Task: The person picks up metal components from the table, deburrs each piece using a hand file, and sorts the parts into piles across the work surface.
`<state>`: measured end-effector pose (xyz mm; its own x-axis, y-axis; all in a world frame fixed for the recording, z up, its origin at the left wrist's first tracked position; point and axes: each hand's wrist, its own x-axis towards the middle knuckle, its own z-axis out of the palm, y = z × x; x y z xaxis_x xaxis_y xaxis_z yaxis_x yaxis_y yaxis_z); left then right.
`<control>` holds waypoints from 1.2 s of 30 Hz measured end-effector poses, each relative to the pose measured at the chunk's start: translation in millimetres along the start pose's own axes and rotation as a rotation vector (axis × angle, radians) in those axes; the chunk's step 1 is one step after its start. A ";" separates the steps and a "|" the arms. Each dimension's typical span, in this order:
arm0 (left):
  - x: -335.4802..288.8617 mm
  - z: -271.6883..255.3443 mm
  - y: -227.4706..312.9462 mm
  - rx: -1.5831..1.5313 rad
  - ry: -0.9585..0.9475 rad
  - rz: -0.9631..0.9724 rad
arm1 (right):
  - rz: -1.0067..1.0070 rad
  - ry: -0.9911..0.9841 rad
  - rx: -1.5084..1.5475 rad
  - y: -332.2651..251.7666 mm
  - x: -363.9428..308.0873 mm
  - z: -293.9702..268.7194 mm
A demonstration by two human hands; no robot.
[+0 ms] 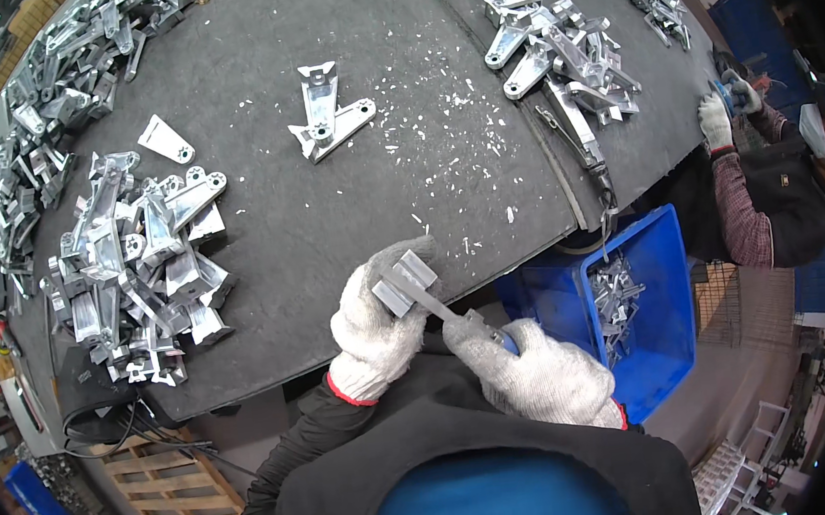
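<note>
White knit gloves cover both of my hands at the table's near edge. My left hand (378, 311) is closed around a silver cast metal bracket (405, 283), its block-like end facing up. In my right hand (540, 370) is a flat file (425, 300) with a blue handle; the narrow grey blade lies across the bracket's end. Farther off, two brackets (325, 116) rest one against the other. A big heap of brackets (136, 256) lies to the left, with a single bracket (166, 141) just beyond it.
Bright metal shavings (450, 133) are scattered over the dark tabletop (266, 202). At the right sit another bracket pile (566, 45) and a slim tool with a cord (575, 130). A blue bin (673, 300) holds metal scraps below the edge. A co-worker's gloved hand (717, 120) is far right.
</note>
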<state>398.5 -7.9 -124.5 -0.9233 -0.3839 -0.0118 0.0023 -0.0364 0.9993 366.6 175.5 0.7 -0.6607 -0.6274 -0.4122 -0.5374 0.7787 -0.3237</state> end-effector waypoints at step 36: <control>5.2 8.3 2.3 0.241 0.012 0.019 | 0.028 0.114 -0.116 13.2 7.5 -4.8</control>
<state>390.5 -2.3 -122.1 -0.9195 -0.3930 0.0076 -0.0738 0.1915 0.9787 352.1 181.0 -2.6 -0.7278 -0.6072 -0.3187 -0.5705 0.7940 -0.2098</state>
